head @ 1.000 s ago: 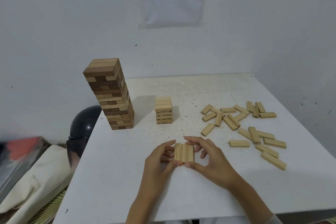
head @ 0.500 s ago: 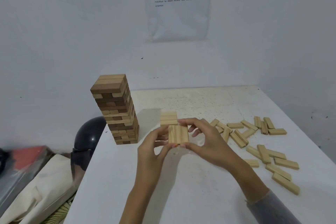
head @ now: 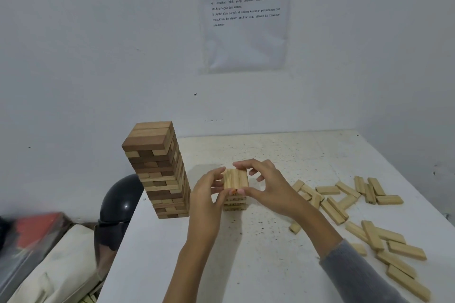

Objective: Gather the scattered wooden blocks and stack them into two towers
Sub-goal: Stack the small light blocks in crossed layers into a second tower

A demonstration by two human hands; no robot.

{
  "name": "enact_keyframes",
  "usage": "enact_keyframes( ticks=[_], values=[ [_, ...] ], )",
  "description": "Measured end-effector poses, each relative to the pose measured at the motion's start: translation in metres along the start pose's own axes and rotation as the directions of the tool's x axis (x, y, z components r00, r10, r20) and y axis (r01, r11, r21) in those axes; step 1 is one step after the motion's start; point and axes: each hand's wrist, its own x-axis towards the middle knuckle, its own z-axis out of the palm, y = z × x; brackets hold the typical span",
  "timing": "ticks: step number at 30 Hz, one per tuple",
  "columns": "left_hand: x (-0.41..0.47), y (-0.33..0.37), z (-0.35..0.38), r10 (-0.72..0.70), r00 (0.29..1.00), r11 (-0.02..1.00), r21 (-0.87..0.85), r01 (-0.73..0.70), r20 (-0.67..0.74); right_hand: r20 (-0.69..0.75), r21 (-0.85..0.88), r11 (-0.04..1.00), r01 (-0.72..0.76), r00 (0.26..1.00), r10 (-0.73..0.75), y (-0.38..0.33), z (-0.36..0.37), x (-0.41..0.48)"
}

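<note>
A row of three pale blocks (head: 235, 178), side by side, is gripped between both hands at the top of the short tower (head: 234, 202); whether it already rests on that tower cannot be told. The left hand (head: 206, 189) is closed on the row's left side, thumb at the near edge. The right hand (head: 267, 183) is closed on its right side, with fingers over the far edge and the thumb at the near edge.

Below the row, about three layers of the short tower can be counted. Just left of it stands one tall tower (head: 158, 171) of mixed dark and pale blocks, three to a layer, some layers slightly out of line. To the right of the short tower, roughly two dozen loose blocks (head: 364, 219) are scattered flat on the white table (head: 246, 265), several overlapping; one small block (head: 294, 228) lies apart, nearest the right wrist.

One black helmet (head: 120, 200) is seen left of the tall tower, beyond the table edge. One printed sheet (head: 246, 15) is fixed to the wall above.
</note>
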Motion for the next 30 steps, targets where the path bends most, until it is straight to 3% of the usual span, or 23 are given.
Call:
enact_keyframes(
  ticks=[8, 12, 16, 18, 21, 25, 30],
  values=[
    [0.008, -0.01, -0.001, -0.013, 1.0, 1.0, -0.002, 0.013, 0.006, 0.0, 0.006, 0.999, -0.035, 0.999, 0.035, 0.001, 0.004, 0.009],
    [0.009, -0.019, 0.0, -0.007, 1.0, 0.995, 0.097, 0.004, 0.025, 0.006, 0.003, 1.0, -0.024, 1.0, 0.024, -0.001, 0.006, 0.006],
    [0.003, -0.016, 0.003, 0.003, 1.0, 0.995, 0.095, -0.002, -0.009, -0.054, 0.033, 0.999, -0.008, 0.998, 0.009, 0.001, 0.007, -0.004],
    [-0.002, -0.008, 0.006, -0.055, 0.996, 0.998, 0.008, 0.056, -0.066, -0.147, 0.14, 0.99, -0.036, 0.988, 0.056, 0.0, 0.01, -0.009],
    [-0.005, 0.004, 0.011, -0.272, 0.961, 0.936, -0.249, 0.249, -0.059, -0.295, 0.414, 0.903, -0.112, 0.922, 0.25, -0.007, 0.024, -0.014],
    [0.001, 0.01, 0.021, -0.436, 0.899, 0.803, -0.431, 0.411, 0.044, -0.229, 0.581, 0.788, -0.204, 0.888, 0.398, -0.014, 0.045, -0.015],
    [0.004, 0.012, 0.029, -0.454, 0.879, 0.752, -0.465, 0.467, 0.148, -0.115, 0.67, 0.691, -0.272, 0.881, 0.458, -0.021, 0.063, -0.006]
  ],
)
